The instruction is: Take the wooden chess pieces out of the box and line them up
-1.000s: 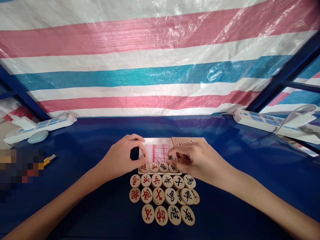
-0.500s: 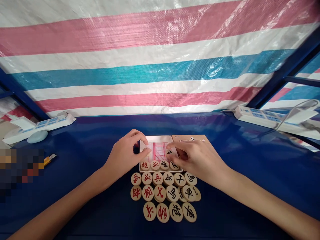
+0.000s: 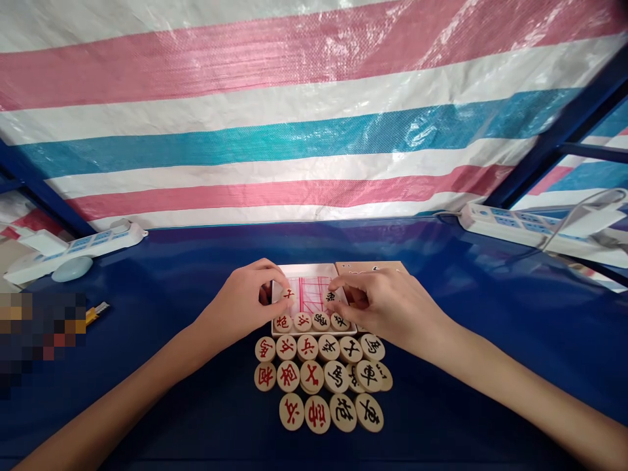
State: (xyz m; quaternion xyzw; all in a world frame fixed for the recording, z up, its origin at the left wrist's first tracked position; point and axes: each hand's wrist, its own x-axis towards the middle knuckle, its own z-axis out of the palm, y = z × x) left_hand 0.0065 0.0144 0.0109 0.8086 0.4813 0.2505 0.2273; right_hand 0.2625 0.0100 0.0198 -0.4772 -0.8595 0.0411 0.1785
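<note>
Lower centre: your left hand (image 3: pixel 248 296) pinches red-marked piece (image 3: pixel 288 294), right hand (image 3: pixel 387 297) black-marked piece (image 3: pixel 330 297); dipping low could jostle boxed row (image 3: pixel 320 320).

Left hand (image 3: pixel 250 294) and right hand (image 3: pixel 387 297) face each other, fingers (image 3: pixel 346 282) curled in pinches.

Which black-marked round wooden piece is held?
The piece pinched in the right hand; the other black-marked pieces lie in rows, ungripped.

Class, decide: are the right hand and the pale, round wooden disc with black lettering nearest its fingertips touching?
Touching: the head view shows the right hand pinching the disc between thumb and index finger.
</note>
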